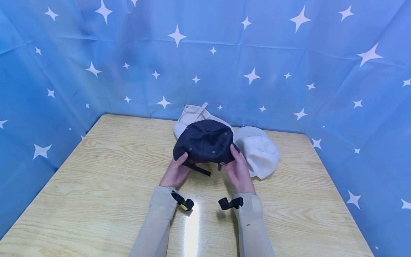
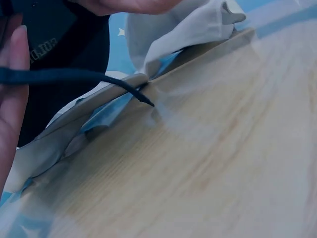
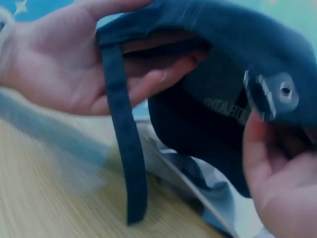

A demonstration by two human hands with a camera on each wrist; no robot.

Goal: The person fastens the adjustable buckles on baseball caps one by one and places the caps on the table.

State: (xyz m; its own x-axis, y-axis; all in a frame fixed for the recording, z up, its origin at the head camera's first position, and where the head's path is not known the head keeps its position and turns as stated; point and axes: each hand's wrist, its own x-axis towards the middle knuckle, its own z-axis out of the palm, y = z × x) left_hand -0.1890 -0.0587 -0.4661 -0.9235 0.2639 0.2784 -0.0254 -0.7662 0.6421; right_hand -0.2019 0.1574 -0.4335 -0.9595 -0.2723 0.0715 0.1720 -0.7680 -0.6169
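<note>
A dark navy baseball cap is held up above the table in both hands, its back opening towards me. My left hand grips its left rear edge, thumb outside and fingers inside. On the other side my right hand pinches the right rear edge near a metal buckle. The cap's loose strap hangs unfastened beside the left hand in the right wrist view. Pale lettering shows inside the cap. Part of the right hand's fingers is hidden by the cap.
Behind the navy cap lies a light-coloured cap with its strap up. A white-grey cap sits to the right. Both rest on the wood-grain table near its back edge, before a blue star-patterned curtain.
</note>
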